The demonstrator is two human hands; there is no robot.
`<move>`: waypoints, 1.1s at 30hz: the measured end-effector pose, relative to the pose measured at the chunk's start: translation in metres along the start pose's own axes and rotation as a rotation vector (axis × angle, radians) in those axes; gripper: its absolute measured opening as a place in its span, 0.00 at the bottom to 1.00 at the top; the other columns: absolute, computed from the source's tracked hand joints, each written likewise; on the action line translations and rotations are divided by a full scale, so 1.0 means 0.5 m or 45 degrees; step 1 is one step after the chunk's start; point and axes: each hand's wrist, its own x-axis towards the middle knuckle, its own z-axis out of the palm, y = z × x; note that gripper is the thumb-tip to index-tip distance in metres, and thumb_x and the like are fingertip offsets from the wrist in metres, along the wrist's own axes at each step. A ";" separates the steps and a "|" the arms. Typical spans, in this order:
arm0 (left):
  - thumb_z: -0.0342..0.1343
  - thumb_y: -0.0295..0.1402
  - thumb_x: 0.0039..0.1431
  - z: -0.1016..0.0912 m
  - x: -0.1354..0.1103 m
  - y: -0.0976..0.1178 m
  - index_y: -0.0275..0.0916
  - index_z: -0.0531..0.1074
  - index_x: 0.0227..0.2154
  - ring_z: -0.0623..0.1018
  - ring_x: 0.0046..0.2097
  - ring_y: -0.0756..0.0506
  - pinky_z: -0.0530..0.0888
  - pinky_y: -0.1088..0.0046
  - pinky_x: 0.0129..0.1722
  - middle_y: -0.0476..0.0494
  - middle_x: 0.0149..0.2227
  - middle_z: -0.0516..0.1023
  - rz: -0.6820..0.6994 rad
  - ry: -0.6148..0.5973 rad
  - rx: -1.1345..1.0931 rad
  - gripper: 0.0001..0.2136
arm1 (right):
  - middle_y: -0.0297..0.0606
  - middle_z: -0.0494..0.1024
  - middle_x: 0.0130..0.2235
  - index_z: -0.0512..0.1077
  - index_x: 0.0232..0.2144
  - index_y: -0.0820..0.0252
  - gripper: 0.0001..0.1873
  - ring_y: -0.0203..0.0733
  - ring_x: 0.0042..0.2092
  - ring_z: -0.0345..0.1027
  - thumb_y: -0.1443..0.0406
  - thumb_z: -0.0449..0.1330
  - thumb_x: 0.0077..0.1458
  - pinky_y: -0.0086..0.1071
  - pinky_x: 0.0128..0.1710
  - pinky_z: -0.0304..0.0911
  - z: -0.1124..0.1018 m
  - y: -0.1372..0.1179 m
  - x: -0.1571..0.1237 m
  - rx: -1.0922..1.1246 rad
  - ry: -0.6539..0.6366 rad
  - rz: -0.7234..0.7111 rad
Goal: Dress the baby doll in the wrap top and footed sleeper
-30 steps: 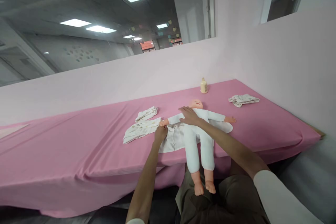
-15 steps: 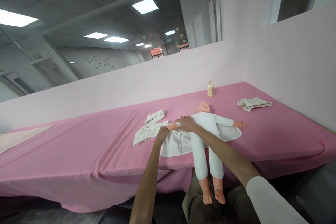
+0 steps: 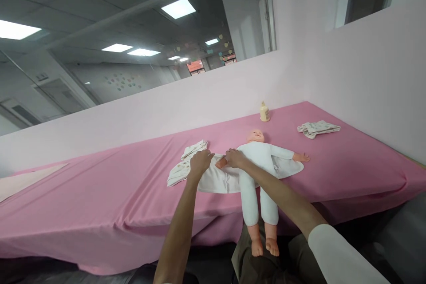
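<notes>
Doll (image 3: 257,155) face-up on pink tabletop (image 3: 100,182), partly over spread white garment (image 3: 218,183), legs past near edge, probably for easy reach of both arms. Right hand (image 3: 234,159) closed around doll's forearm, likely steadying it. Left hand (image 3: 199,163) over garment's left end, fingers bent; can't tell if gripping cloth. Doll looks soft, white-bodied; bare molded head, hands, feet; other arm stretched out.

A cream bottle (image 3: 264,112) stands near the wall (image 3: 216,98).

Your head cam: close in, facing forward and down across the pink table (image 3: 100,195) from its near edge.
</notes>
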 end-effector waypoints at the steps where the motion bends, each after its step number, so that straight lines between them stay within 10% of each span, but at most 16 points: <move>1: 0.46 0.41 0.63 -0.005 -0.004 0.000 0.39 0.74 0.34 0.75 0.43 0.37 0.66 0.67 0.38 0.37 0.39 0.77 -0.004 0.008 0.077 0.15 | 0.53 0.74 0.49 0.71 0.47 0.68 0.29 0.52 0.52 0.68 0.52 0.65 0.49 0.35 0.49 0.61 0.002 -0.001 0.001 -0.008 -0.002 0.009; 9: 0.45 0.42 0.65 -0.016 -0.029 0.039 0.38 0.75 0.37 0.77 0.41 0.36 0.67 0.66 0.37 0.34 0.37 0.77 0.084 0.030 0.323 0.16 | 0.57 0.70 0.52 0.63 0.55 0.67 0.33 0.54 0.52 0.66 0.58 0.65 0.50 0.41 0.51 0.58 0.017 -0.013 0.000 -0.052 0.070 0.085; 16: 0.49 0.31 0.59 0.016 -0.042 0.097 0.41 0.73 0.37 0.75 0.36 0.45 0.66 0.72 0.35 0.47 0.33 0.77 0.222 0.011 -0.506 0.09 | 0.42 0.76 0.46 0.73 0.43 0.54 0.12 0.50 0.52 0.65 0.64 0.54 0.58 0.43 0.49 0.56 -0.016 0.003 -0.001 -0.023 0.049 0.027; 23: 0.50 0.28 0.53 0.070 -0.080 0.132 0.39 0.70 0.42 0.69 0.30 0.52 0.68 0.74 0.35 0.48 0.40 0.74 0.215 -0.039 -1.212 0.13 | 0.50 0.76 0.45 0.73 0.43 0.59 0.13 0.55 0.52 0.64 0.69 0.52 0.58 0.50 0.53 0.49 -0.049 0.039 -0.011 -0.106 0.167 0.171; 33: 0.51 0.33 0.54 0.117 -0.116 0.173 0.40 0.69 0.42 0.66 0.27 0.53 0.65 0.77 0.28 0.53 0.29 0.63 0.248 -0.255 -1.447 0.12 | 0.50 0.79 0.39 0.76 0.36 0.63 0.14 0.51 0.45 0.70 0.74 0.51 0.57 0.43 0.47 0.54 -0.093 0.084 -0.061 -0.188 0.181 0.163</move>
